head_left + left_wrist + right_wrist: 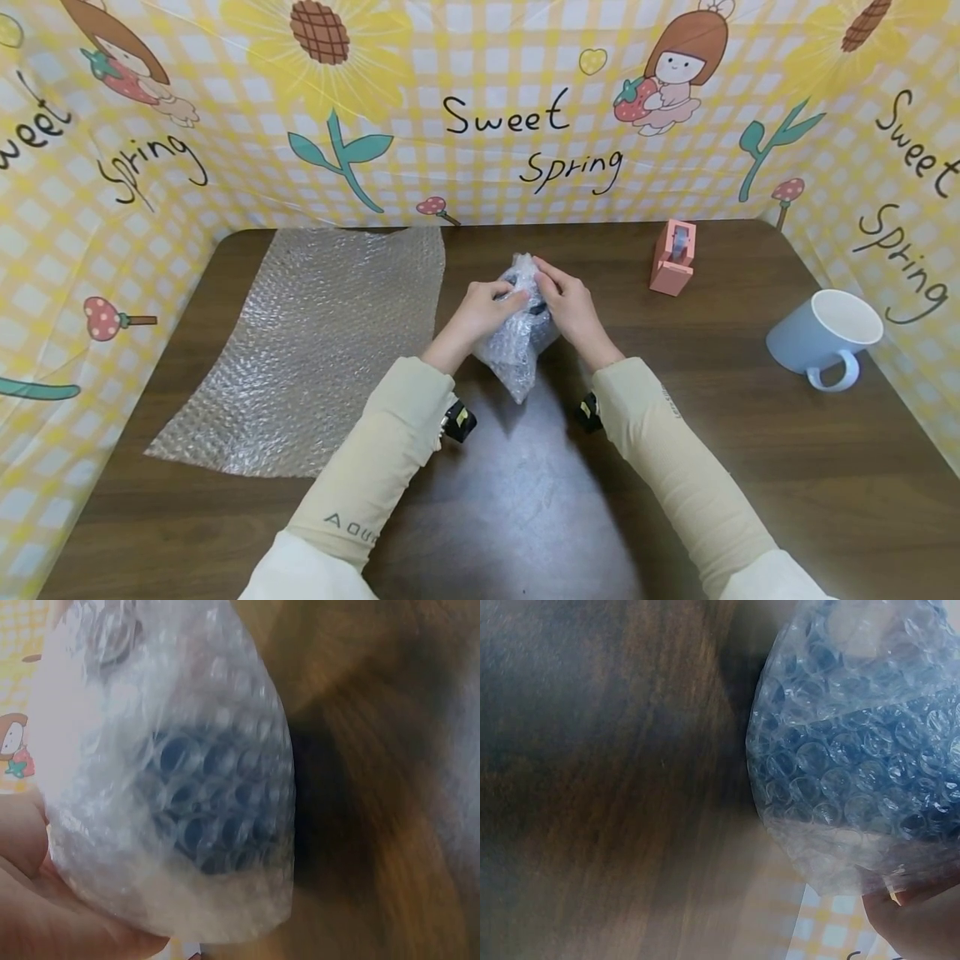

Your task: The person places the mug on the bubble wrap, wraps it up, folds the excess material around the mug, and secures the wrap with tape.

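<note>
A bundle of clear bubble wrap (pixel 516 354) stands near the table's middle, held between both hands. Through the plastic, something blue (pixel 214 799) shows in the left wrist view, its kind hidden by the bubbles. My left hand (pixel 486 312) grips the wrap from the left, its thumb lying across the upper part. On the other side, my right hand (pixel 568 307) pinches the wrap near its gathered top. The right wrist view shows the bundle's bubbled side (pixel 855 765), with fingers (pixel 915 919) at its lower edge.
A large flat sheet of bubble wrap (pixel 330 350) covers the table's left part. A pink tape dispenser (pixel 672 258) stands at the back right. Farther right is a light blue mug (pixel 802 337), handle toward me. Patterned yellow cloth (pixel 495 50) walls the back and sides of the brown table (pixel 712 400).
</note>
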Demonstrator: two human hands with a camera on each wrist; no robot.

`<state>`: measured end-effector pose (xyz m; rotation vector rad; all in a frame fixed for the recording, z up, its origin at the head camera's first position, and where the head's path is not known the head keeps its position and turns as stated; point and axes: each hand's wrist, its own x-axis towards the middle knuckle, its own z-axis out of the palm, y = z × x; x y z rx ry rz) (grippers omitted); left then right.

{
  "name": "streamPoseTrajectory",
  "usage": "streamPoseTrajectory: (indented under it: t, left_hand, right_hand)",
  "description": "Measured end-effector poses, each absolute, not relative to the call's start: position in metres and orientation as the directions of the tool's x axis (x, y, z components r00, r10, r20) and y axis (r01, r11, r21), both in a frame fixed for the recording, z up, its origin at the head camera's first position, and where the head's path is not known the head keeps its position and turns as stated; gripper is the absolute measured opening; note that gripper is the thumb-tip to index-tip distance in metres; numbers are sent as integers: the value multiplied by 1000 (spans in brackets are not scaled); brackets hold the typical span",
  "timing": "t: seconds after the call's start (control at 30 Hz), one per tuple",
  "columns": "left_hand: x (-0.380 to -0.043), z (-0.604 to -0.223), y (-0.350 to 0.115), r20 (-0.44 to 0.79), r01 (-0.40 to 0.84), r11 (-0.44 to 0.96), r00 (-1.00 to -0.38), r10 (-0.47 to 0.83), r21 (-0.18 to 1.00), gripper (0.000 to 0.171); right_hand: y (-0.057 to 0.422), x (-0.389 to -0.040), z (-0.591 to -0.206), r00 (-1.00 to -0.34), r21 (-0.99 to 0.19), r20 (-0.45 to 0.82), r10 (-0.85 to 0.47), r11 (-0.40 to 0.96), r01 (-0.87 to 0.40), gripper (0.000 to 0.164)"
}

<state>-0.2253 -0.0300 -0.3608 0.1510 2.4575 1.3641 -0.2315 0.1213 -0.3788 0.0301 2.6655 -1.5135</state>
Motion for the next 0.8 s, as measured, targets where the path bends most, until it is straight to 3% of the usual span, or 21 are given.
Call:
streamPoseTrajectory:
  t: [0.3,0.8]
  left_hand:
    - [-222,-363,-30,-156,-39,511,-969,189,858,33]
    - [-222,-358,-26,-244,-104,625,-959,142,774,34]
  right_hand:
    - [119,-233,-379,-997,-866,-58,-44,500,28,42]
    - [123,-232,-372,-996,-853,-59,-66,521,16,42]
